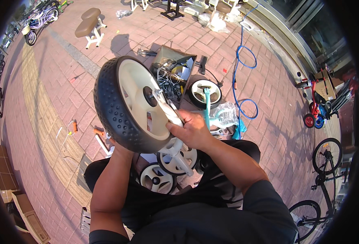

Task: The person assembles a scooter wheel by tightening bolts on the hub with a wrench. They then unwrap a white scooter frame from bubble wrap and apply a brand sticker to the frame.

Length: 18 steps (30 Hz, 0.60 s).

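In the head view, a large wheel with a studded black tyre (116, 107) and a cream rim is held up in front of the seated person, above the lap and tilted so that its hub (149, 96) faces right. A white fork leg (170, 113) is set alongside the hub and joins a white frame (174, 151) below the wheel.

The fork leg is gripped by the right hand (192, 129), with the thumb laid across it and the fingers closed around it, presumably so that leg and wheel are steadied together. A thin metallic edge shows beside that grip; whether it belongs to a tool cannot be told. The left hand (123, 149) is mostly covered by the tyre; its fingers cannot be seen, though the wheel is probably supported by it from underneath.

Two smaller cream wheels, a lower one (147, 177) and an upper one (192, 156), lie between the legs, where they can be reached easily. An open box of parts (160, 54) is placed ahead, probably for the same reason, with a small wheel on a teal fork (207, 105) and a clear plastic bag (227, 113) just beside it. Farther right, a blue hose (234, 67) is laid in loops on the paving (277, 158).
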Motion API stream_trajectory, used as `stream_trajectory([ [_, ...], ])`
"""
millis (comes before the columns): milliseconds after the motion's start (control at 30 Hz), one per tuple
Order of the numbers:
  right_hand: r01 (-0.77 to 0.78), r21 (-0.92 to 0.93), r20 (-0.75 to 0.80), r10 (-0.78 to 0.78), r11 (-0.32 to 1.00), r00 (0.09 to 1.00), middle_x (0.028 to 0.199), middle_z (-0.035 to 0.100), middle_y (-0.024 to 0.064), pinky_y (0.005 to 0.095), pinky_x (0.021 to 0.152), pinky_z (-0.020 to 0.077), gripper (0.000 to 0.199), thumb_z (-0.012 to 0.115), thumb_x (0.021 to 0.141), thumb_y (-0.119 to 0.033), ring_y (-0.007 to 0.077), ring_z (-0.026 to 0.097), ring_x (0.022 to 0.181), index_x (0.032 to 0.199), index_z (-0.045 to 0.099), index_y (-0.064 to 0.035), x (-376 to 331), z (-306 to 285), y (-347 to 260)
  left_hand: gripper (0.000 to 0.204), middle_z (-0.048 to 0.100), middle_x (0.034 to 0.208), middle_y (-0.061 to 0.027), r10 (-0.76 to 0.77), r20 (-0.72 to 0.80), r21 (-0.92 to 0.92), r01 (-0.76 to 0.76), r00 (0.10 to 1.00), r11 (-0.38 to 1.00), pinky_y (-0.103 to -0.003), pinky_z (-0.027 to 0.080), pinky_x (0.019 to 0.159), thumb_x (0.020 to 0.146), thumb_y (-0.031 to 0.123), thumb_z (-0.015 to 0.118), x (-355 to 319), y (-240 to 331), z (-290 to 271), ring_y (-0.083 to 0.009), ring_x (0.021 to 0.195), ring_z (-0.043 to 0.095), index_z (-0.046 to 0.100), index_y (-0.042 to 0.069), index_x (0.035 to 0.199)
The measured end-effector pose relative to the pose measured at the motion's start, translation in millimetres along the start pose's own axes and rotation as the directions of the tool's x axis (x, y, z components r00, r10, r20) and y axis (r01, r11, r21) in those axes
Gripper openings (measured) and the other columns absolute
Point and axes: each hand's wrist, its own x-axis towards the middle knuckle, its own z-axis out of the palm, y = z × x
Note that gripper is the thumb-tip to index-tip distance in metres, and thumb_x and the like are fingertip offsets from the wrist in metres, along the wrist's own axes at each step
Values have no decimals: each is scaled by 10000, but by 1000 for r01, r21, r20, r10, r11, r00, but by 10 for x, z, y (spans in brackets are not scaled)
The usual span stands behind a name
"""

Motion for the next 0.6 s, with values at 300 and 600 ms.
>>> stream_trajectory([
  [300,163,143,-38,-159,976,987,826,641,46,290,704,473,413,611,1069,-382,116,553,775,1034,711,17,33,-91,76,421,595,1234,-111,97,434,-99,-60,896,993,-359,474,905,1104,367,469,100,119,-248,-230,1054,568,525,59,1387],
  [600,140,127,-75,-131,982,989,837,627,6,244,692,424,374,605,1083,-327,76,503,769,986,718,16,58,-70,174,461,619,1412,-124,120,272,-83,-101,955,991,-408,598,990,1089,251,528,-8,43,-305,-244,1194,666,490,34,1494],
])
